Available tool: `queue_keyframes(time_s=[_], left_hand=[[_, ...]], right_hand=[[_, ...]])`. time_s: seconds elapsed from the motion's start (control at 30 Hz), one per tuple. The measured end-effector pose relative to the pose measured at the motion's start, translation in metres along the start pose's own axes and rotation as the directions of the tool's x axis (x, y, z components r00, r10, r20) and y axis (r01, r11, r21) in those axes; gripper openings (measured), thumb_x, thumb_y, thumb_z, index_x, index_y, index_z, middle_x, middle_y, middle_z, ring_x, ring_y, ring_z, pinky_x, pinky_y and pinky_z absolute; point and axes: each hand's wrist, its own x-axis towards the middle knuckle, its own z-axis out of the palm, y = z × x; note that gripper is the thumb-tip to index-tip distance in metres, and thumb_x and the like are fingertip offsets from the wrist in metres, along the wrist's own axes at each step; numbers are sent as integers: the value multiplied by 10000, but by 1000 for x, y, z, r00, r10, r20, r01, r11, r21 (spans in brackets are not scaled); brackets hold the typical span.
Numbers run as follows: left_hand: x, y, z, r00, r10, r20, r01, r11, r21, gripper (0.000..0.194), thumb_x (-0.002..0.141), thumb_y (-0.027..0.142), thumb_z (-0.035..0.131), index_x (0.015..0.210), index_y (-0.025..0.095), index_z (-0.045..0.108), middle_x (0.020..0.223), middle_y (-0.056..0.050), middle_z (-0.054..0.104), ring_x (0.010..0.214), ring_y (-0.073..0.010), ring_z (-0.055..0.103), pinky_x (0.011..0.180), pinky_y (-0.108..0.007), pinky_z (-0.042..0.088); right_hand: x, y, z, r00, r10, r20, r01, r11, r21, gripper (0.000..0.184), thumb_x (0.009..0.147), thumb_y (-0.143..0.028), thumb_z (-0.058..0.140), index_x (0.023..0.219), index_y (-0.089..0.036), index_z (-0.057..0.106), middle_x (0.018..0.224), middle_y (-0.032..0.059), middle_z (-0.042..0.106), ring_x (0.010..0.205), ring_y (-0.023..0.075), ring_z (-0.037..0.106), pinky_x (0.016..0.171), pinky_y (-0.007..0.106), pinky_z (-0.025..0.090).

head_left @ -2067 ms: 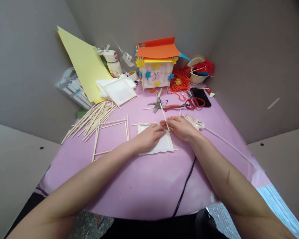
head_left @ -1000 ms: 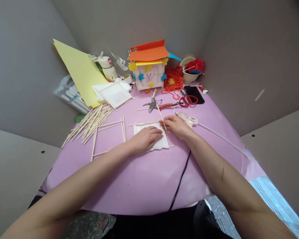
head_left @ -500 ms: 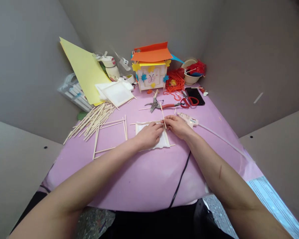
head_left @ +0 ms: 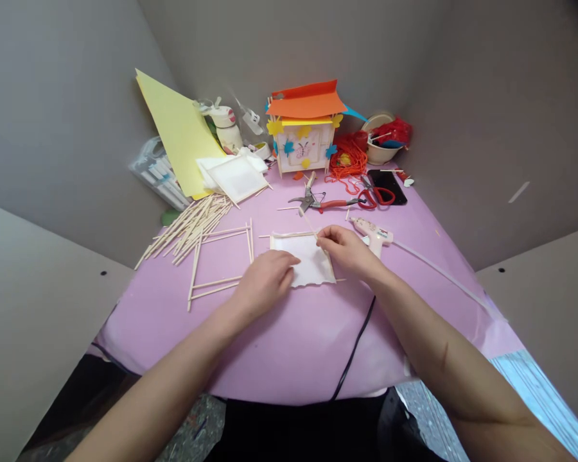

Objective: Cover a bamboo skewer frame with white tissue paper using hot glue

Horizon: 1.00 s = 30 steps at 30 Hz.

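Note:
A small panel of white sheet (head_left: 311, 260) framed with thin wooden sticks lies flat in front of me, its lower edge wavy. My left hand (head_left: 268, 277) rests over the panel's left side, index finger stretched out across the sheet and holding nothing. Between thumb and fingers, my right hand (head_left: 345, 249) pinches a thin wooden stick (head_left: 309, 222) that slants up to the left above the panel's top right corner. Just right of that hand lies a pale glue gun (head_left: 374, 233) with a long glue stick (head_left: 428, 269) out its back.
To the left are a stick frame (head_left: 193, 269) and a pile of wooden sticks (head_left: 200, 224). Behind stand pruning shears (head_left: 334, 205), red scissors (head_left: 380, 197), a phone (head_left: 395, 186), a decorated little house (head_left: 304, 138) and white panels (head_left: 241, 178). A black cord (head_left: 354, 356) crosses the front edge.
My left hand has slid left and toward me, off the panel's upper right part. The right hand keeps its stick, now tilted further left. The view has shifted slightly.

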Motion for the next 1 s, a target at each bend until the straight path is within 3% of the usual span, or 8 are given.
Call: queue_keyframes(time_s=[0.1,0.2,0.4,0.6,0.73,1.0], left_hand=[[-11,-19,-9,963,-200,-183,190,979,-72,216,849,111,458,947,165,643,947,-58,689,919,-204,618,849,-362,494],[-15,-31,-9,935,-284,-212,262,957,-126,224,836,96,445,921,180,635,926,-38,680,893,-186,611,823,-338,490],[-23,-35,0,985,-164,-60,155,980,-121,270,823,52,444,891,196,662,945,-39,683,939,-199,573,855,-373,448],[-24,-36,0,985,-150,82,156,985,-78,285,853,76,451,787,214,692,981,-38,670,961,-214,548,847,-404,409],[-25,-36,1,987,-131,95,140,986,-90,284,867,86,443,799,212,689,991,-38,663,960,-207,556,840,-400,403],[-24,-37,3,991,-115,68,124,980,-155,281,839,46,445,784,201,672,972,-35,666,937,-191,567,839,-379,456]], right_hand=[[-14,-10,9,991,-71,111,102,947,-306,71,831,-210,503,803,-192,566,761,-8,587,694,137,505,636,268,360],[-27,-12,16,975,-99,198,197,792,-578,129,846,-137,468,777,-191,562,770,19,602,749,162,509,656,280,356],[-38,-7,20,954,-63,293,276,562,-779,169,893,-116,480,789,-183,595,823,47,630,826,191,526,703,298,358],[-42,-11,24,922,-101,373,385,329,-862,156,912,-117,497,813,-173,604,837,52,620,806,209,517,672,324,316],[-42,-10,24,922,-85,378,385,296,-874,167,900,-110,515,767,-172,596,807,56,616,770,206,510,645,326,300],[-37,-1,24,906,-102,411,418,380,-825,181,882,-90,528,740,-175,603,765,52,606,728,190,510,633,317,320]])
